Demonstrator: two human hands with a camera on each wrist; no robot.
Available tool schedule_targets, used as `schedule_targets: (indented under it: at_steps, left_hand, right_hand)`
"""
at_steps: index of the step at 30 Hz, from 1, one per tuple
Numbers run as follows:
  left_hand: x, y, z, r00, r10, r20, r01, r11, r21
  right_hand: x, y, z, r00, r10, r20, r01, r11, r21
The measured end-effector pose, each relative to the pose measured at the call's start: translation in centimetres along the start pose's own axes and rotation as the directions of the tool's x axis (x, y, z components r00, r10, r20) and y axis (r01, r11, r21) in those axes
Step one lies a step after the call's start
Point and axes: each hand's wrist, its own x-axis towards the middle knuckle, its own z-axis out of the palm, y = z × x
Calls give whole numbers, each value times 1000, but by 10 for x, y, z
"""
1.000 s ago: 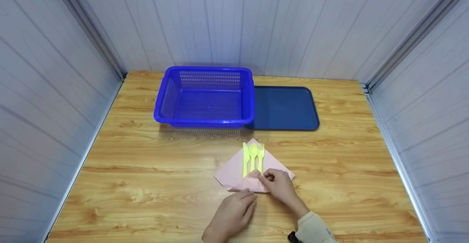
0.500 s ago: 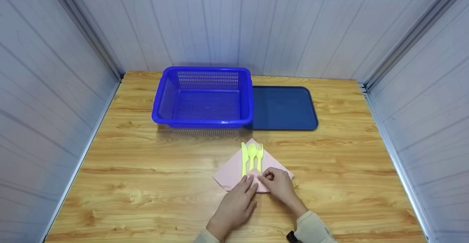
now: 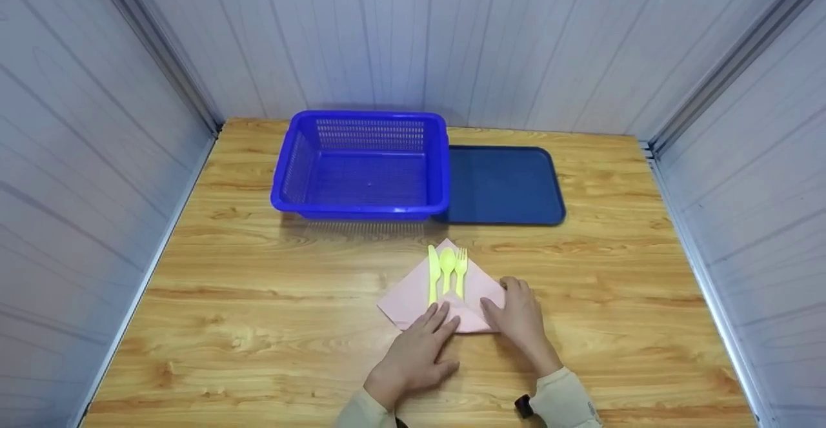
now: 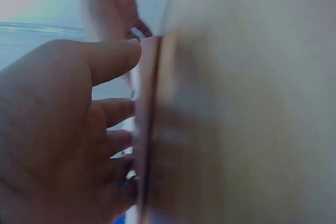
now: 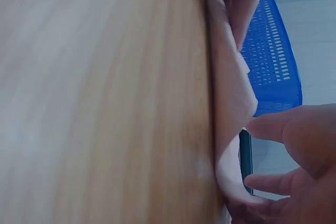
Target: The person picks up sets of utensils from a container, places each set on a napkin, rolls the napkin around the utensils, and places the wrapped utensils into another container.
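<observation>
A pink paper napkin (image 3: 406, 299) lies on the table with its near corner folded up over the handles of a yellow plastic knife (image 3: 433, 279), spoon (image 3: 447, 262) and fork (image 3: 461, 264). Extended fingers of my left hand (image 3: 416, 357) press on the folded flap; its thumb reaches the near edge in the left wrist view. At the napkin's right corner is my right hand (image 3: 521, 318), thumb and fingers spread apart and touching the paper. In the right wrist view the napkin edge (image 5: 231, 182) curls up against these fingers. The right corner itself is hidden.
A blue plastic basket (image 3: 361, 209) stands behind the napkin, towards the back wall. Right beside it lies a dark blue tray (image 3: 510, 186), its left end covered by the basket. Panelled walls border the wooden table (image 3: 258, 325) at the back and sides.
My left hand has moved forward from the near edge onto the folded flap. My right hand has let go of the flap and shifted right to the napkin's right corner.
</observation>
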Motion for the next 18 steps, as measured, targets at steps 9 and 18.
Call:
schedule_targets:
  at_steps: [9,18]
  left_hand:
    - [3,3,-13,1000,11,27,-12,1000,15]
    - [6,3,-15,1000,6,27,-6,1000,26]
  right_hand:
    - [-8,6,-5,991,84,108,-111,954,277]
    - [-27,2,-4,983,34,178,-71,977,203]
